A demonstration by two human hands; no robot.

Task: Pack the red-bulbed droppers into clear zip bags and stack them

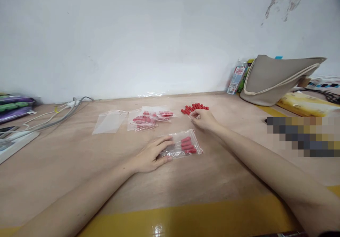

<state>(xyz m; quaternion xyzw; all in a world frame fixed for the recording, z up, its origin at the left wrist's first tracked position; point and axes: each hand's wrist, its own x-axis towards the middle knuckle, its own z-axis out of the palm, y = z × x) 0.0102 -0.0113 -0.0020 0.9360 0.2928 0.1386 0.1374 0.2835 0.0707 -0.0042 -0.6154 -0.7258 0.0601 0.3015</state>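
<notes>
My left hand [155, 154] lies on the table with its fingers spread, over the left end of a clear zip bag [176, 154]. Inside that bag are several droppers [187, 145] with red bulbs and thin clear stems. At the back, my right hand [204, 119] reaches to a row of loose red-bulbed droppers [196, 107]. Its thumb and fingers are curled together at the stems, and what lies between them is hidden. Left of the row is a stack of filled zip bags [145, 120]. Flat bags without droppers [110, 122] lie farther left.
A grey bag [278, 75] with a cord leans at the right by a labelled bottle [237, 77]. Nearby are a yellow package [305, 104] and a blurred-out dark patch. Cables [53, 118], a white power strip [18, 145] and purple packages [16, 109] are at the left.
</notes>
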